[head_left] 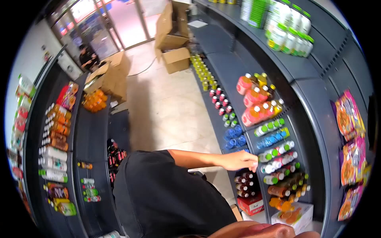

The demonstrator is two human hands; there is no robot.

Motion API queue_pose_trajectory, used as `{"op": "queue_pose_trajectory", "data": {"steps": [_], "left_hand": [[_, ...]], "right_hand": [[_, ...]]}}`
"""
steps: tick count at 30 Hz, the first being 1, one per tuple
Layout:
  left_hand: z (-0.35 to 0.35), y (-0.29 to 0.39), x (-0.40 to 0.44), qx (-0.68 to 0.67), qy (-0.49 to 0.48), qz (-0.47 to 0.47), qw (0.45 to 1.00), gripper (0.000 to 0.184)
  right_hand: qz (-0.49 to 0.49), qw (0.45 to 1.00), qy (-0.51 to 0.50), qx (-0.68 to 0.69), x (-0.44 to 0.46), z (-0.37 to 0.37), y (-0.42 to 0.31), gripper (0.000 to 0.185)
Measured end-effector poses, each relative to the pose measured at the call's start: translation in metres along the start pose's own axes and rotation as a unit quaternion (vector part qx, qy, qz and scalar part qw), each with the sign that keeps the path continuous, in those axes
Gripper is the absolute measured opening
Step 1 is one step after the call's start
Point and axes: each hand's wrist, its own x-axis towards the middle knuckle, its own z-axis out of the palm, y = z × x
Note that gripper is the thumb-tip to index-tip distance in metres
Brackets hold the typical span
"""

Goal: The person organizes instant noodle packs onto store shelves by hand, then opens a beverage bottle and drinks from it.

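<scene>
My left hand (240, 160) reaches across from a black sleeve (158, 170) to the right-hand shelves. Its fingers are loosely bent and somewhat apart, with nothing visible in them. Closest to the fingertips lies a row of bottles with green and white caps (276, 152). Below the hand stand dark bottles with white caps (245, 184), and just above it are blue bottles (234, 137). A large patch of skin (270, 231) is cut off by the bottom edge. Whether it is my right hand is unclear, and no fingers can be made out there.
Dark shelving (222, 63) with bottles lines the right, and another stocked shelf (89, 139) the left. Cardboard boxes (174, 59) and an open carton (113, 75) stand along the aisle floor (170, 103). A person (88, 57) is near the glass doors. Snack packs (351, 152) hang far right.
</scene>
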Motion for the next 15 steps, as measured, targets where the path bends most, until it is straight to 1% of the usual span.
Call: {"op": "queue_pose_trajectory", "data": {"steps": [3, 4, 5, 6, 7, 8, 9, 10, 11, 12, 13, 14, 15], "left_hand": [[0.013, 0.006, 0.024, 0.013, 0.008, 0.007, 1.0, 0.031], [0.02, 0.014, 0.033, 0.116, 0.01, 0.053, 0.992, 0.027], [0.031, 0.026, 0.043, 0.215, 0.017, 0.103, 0.971, 0.024], [0.042, 0.04, 0.056, 0.192, -0.027, 0.144, 0.97, 0.019], [0.055, 0.054, 0.067, 0.189, -0.059, 0.177, 0.964, 0.018], [0.067, 0.074, 0.08, 0.225, -0.075, 0.214, 0.948, 0.017], [0.078, 0.092, 0.099, 0.263, -0.084, 0.253, 0.927, 0.017], [0.09, 0.101, 0.123, 0.284, -0.042, 0.289, 0.913, 0.016], [0.102, 0.109, 0.15, 0.305, 0.0, 0.32, 0.897, 0.015], [0.112, 0.125, 0.178, 0.332, 0.045, 0.308, 0.89, 0.017], [0.115, 0.133, 0.215, 0.325, 0.101, 0.371, 0.864, 0.02], [0.122, 0.14, 0.248, 0.334, 0.164, 0.358, 0.856, 0.024], [0.13, 0.146, 0.276, 0.344, 0.232, 0.344, 0.843, 0.028]], "right_hand": [[-0.022, 1.0, 0.01, -0.001, -0.015, -0.008, 0.015, 0.041], [-0.036, 0.999, 0.017, -0.009, -0.022, -0.013, 0.018, 0.041], [-0.053, 0.998, 0.028, -0.024, -0.03, -0.019, 0.02, 0.041], [-0.073, 0.996, 0.042, -0.041, -0.037, -0.029, 0.021, 0.041], [-0.121, 0.987, 0.089, -0.052, -0.055, -0.039, -0.001, 0.042], [-0.174, 0.974, 0.139, -0.053, -0.083, -0.056, -0.034, 0.042], [-0.246, 0.948, 0.198, -0.039, -0.114, -0.082, -0.075, 0.042], [-0.366, 0.901, 0.22, 0.075, -0.163, -0.113, -0.134, 0.031], [-0.424, 0.879, 0.149, 0.161, -0.223, -0.15, -0.195, 0.024], [-0.559, 0.788, 0.197, 0.169, -0.237, -0.182, -0.215, 0.016], [-0.679, 0.682, 0.177, 0.207, -0.252, -0.211, -0.238, 0.011], [-0.745, 0.606, 0.183, 0.211, -0.267, -0.236, -0.267, 0.01], [-0.771, 0.54, 0.308, 0.136, -0.273, -0.263, -0.3, 0.009]]}}
